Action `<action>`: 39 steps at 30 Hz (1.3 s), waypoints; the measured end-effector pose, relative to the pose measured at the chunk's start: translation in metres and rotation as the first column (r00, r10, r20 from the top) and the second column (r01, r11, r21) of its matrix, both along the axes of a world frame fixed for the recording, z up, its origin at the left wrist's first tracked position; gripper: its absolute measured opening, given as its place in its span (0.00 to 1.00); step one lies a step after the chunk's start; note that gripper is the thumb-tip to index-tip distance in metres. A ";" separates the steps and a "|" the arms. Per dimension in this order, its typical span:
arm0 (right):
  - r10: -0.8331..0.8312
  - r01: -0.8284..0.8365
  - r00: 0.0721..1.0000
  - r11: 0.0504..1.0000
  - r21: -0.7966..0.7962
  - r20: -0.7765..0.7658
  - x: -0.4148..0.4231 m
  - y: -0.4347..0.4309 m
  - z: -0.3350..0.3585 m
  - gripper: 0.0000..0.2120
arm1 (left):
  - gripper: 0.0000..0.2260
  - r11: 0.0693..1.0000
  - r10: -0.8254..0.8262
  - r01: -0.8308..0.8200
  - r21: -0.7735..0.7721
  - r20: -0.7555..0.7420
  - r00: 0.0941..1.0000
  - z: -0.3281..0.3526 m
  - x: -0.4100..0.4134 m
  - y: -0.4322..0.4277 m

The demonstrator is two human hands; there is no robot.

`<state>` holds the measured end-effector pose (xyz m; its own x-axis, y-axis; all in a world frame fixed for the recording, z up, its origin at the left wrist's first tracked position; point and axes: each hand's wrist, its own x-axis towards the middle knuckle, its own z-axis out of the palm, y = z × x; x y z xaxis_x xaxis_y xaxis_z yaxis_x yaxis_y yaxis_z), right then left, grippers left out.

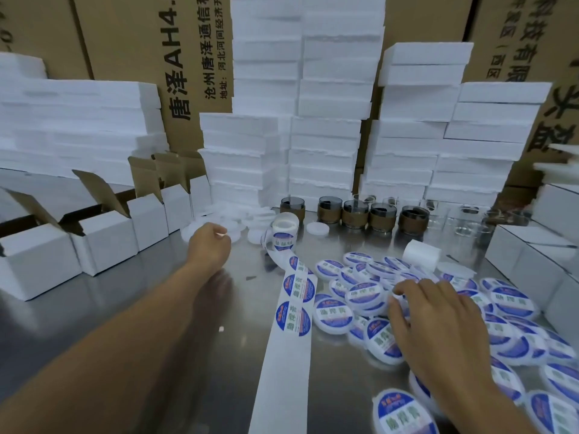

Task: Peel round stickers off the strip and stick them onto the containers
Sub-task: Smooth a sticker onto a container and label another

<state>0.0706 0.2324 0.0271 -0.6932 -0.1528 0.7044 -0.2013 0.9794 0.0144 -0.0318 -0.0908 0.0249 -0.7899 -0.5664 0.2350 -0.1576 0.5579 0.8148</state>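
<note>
A white sticker strip (283, 364) runs from its roll (283, 228) down the steel table toward me, carrying round blue-and-white stickers (293, 317). My left hand (209, 245) reaches far out to the pile of plain white round containers (255, 216), and its curled fingers hold one of them; only a white sliver shows between the fingers. My right hand (435, 321) lies palm down over the heap of stickered containers (365, 296), with its fingertips touching a white rim there. Part of the heap is hidden under that hand.
Open white cartons (103, 236) line the left side and closed ones (529, 261) the right. Foam slabs (326, 158) are stacked at the back in front of brown cardboard boxes. Dark glass jars (354, 214), clear glasses (466, 225) and a white roll (421, 255) stand behind the heap.
</note>
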 end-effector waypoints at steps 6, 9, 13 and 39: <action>0.025 -0.025 0.999 0.999 0.025 -0.029 -0.003 -0.003 -0.001 0.09 | 0.15 0.907 0.016 0.105 -0.407 0.284 0.959 -0.011 -0.030 -0.017; 0.054 -0.053 0.998 0.998 0.013 -0.031 -0.005 -0.003 -0.001 0.09 | 0.15 0.893 0.015 0.118 -0.435 0.291 0.957 -0.014 -0.034 -0.016; 0.050 -0.050 0.999 0.999 -0.009 -0.020 -0.006 -0.004 -0.003 0.10 | 0.16 0.891 0.053 0.061 -0.449 0.236 0.970 -0.014 -0.038 -0.013; -0.023 0.029 0.980 0.999 -0.024 0.200 0.004 -0.002 0.003 0.08 | 0.13 -0.038 -0.205 0.420 0.907 -0.419 0.885 0.035 0.095 0.086</action>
<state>0.0743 0.2304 0.0303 -0.8238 -0.1157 0.5550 -0.1719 0.9838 -0.0501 0.0627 -0.0049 0.0597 -0.9843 -0.0460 -0.1705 -0.0698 -0.7857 0.6146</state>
